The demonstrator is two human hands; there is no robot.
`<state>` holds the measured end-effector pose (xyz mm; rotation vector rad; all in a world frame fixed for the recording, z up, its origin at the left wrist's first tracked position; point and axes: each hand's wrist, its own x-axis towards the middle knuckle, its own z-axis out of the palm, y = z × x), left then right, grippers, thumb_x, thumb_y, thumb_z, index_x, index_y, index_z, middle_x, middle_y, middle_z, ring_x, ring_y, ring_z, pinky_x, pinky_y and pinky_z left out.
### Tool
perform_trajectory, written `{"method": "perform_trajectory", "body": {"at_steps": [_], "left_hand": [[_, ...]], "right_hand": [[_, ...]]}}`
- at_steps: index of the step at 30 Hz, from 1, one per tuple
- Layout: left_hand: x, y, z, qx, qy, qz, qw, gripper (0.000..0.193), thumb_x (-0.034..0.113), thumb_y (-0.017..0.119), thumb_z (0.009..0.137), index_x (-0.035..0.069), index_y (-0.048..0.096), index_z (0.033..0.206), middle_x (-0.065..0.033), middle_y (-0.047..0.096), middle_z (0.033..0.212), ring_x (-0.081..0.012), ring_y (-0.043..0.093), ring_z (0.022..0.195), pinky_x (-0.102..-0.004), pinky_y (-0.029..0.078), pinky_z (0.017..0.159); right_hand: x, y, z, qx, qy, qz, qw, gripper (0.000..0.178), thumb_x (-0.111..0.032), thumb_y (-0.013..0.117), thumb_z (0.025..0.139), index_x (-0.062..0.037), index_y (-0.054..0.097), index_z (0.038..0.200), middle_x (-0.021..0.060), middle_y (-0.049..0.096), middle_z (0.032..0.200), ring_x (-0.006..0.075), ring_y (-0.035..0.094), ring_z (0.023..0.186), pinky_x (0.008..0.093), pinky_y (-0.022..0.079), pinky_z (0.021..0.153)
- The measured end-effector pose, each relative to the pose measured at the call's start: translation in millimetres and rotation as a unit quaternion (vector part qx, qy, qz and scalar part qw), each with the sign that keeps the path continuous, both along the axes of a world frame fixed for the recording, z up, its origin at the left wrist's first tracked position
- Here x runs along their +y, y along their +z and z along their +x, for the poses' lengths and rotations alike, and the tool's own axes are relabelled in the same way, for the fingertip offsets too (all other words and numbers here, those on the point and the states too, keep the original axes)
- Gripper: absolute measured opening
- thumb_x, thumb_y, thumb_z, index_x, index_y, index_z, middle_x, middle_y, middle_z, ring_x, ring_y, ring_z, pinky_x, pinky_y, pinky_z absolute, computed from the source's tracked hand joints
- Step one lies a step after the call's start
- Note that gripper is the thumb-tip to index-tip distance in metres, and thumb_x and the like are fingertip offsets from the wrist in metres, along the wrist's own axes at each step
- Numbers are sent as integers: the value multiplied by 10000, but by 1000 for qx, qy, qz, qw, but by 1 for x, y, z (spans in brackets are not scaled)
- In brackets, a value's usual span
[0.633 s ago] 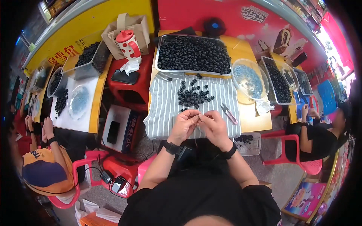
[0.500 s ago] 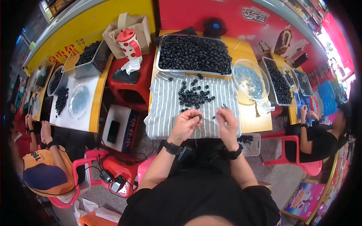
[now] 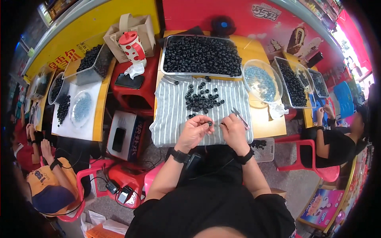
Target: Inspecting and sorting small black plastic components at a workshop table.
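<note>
A small black ring-shaped part (image 3: 209, 123) sits pinched between the thumb and fingertips of my left hand (image 3: 194, 133), over the front of a grey striped cloth (image 3: 170, 115). Close by on the right, my right hand (image 3: 235, 134) has its fingers closed; whatever they may hold is hidden. Beside its knuckles lies a slim tool (image 3: 241, 118) with two dark tips and a pinkish handle, perhaps scissors. Just beyond both hands is a loose pile of similar black parts (image 3: 201, 102). Farther back stands a clear tray (image 3: 162, 67) full of them.
Right of the cloth, a round clear tub (image 3: 247, 85) holds small pale-blue pieces, with crumpled tissue (image 3: 277, 111) nearby. A red stool (image 3: 133, 95) on the left bears a phone and a spotted cup (image 3: 133, 47). Other people sit at tables on both sides.
My right hand has come down and left, nearer the left one, and its fingers have closed. The slim tool now shows more fully. My left hand stays almost in place, still pinching the black part.
</note>
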<state>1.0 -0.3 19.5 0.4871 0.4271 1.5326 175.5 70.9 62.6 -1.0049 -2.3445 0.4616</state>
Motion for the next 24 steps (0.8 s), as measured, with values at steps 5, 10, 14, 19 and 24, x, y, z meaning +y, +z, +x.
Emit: {"method": "perform_trajectory", "body": {"at_steps": [5,10,14,19,24], "left_hand": [[1,-2,0,-1,1,-3,1000,202,-9,601,885,-38,594,1085,-108,646,1008,-169,631,845,-268,510,738],[-1,-5,0,-12,-4,-13,1000,201,-23,598,882,-41,596,1082,-92,645,987,-156,631,820,-262,519,741],[0,-7,-1,-11,2,-15,1000,191,-35,600,875,-41,606,1066,-85,641,979,-150,627,820,-261,522,746],[-2,-1,1,12,1,-4,1000,188,-68,591,864,-45,616,1049,-80,618,1005,-143,620,850,-255,522,744],[-2,0,1,12,0,9,1000,182,-82,587,857,-51,625,1032,-79,603,1029,-141,618,857,-254,522,746]], "right_hand": [[-3,-5,2,212,20,-315,925,104,-33,675,810,-16,604,884,34,587,784,131,608,691,281,443,597],[-24,14,-23,383,68,-393,833,59,44,632,842,11,601,880,8,597,828,73,601,762,204,472,690],[-27,0,-25,394,66,-369,839,90,78,624,830,21,601,895,27,595,848,96,615,800,225,491,725],[-31,1,-23,401,74,-375,833,108,100,604,828,19,598,899,46,582,885,114,607,810,242,490,737],[-32,-2,-24,425,83,-355,829,93,83,638,824,25,604,887,42,594,867,113,624,806,235,506,718]]}}
